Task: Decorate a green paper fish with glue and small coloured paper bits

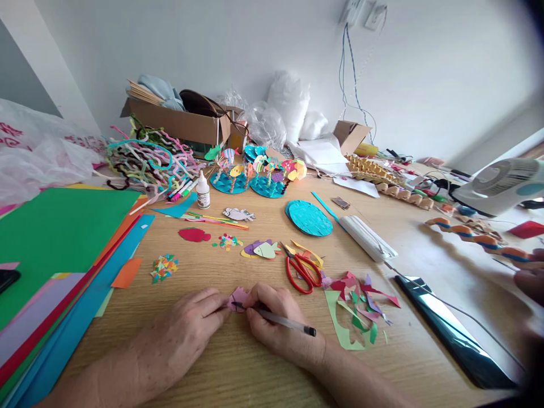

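Small pink paper piece (238,297) lies low at the middle of the view, on or just above the wooden table (238,377), between the two hands; whether its underside touches the wood cannot be told. Handling, judged by look: very light, thin, flexible, not slippery; likely to crease or tear if pulled from both sides, and apt to turn under a sideways push. Best hold: flat pinch or light press at the outer edge, fingertips off the face where the pen works. Pen (283,321): slim, light, rigid, clear barrel with a dark end; smooth enough to roll, so best held low, near the tip. Left hand (178,323) reaches in from the left, back of hand up, forearm slanting across the wood; thumb and fingers are closed together on the paper's left edge. Right hand (284,334) comes in from the lower right, fingers curled, little-finger side down; its grip is closed around the pen in a writing hold. Pen tip meets the paper near a dark line; barrel slopes back over the hand, dark end to the right. Right fingertips sit close against the paper's right edge; how firmly they press cannot be told. Red-handled scissors (288,275) lie beyond the right hand, near the pale green paper fish (267,250); neither hand touches them.
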Demonstrator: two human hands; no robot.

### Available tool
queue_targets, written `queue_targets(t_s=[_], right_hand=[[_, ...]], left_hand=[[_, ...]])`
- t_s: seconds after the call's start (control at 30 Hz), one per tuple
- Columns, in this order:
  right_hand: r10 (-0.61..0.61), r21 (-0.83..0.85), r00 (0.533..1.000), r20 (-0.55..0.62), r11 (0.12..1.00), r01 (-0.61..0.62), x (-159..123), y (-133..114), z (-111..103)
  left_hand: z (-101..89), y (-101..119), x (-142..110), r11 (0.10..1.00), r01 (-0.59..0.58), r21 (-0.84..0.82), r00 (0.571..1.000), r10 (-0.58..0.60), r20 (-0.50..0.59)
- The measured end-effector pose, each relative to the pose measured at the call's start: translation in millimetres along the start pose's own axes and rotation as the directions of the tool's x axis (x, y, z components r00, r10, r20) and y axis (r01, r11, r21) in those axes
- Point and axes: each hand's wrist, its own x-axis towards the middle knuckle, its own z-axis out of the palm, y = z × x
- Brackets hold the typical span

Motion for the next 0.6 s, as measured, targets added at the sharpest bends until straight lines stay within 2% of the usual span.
queue_targets(t_s=[0.4, 0.6], right_hand=[[-0.028, 0.029, 0.999, -0.016, 0.999, 0.029, 0.0, 1.8, 1.4], [-0.034, 0.021, 0.999, -0.012, 0.999, 0.034, 0.4, 0.4, 0.6]], left_hand=[[1.7, -0.8, -1.1, 1.0, -0.018, -0.024, 0.998, 0.017, -0.056], [1.0, -0.5, -0.7, 0.999, 0.005, -0.051, 0.999, -0.006, -0.034]])
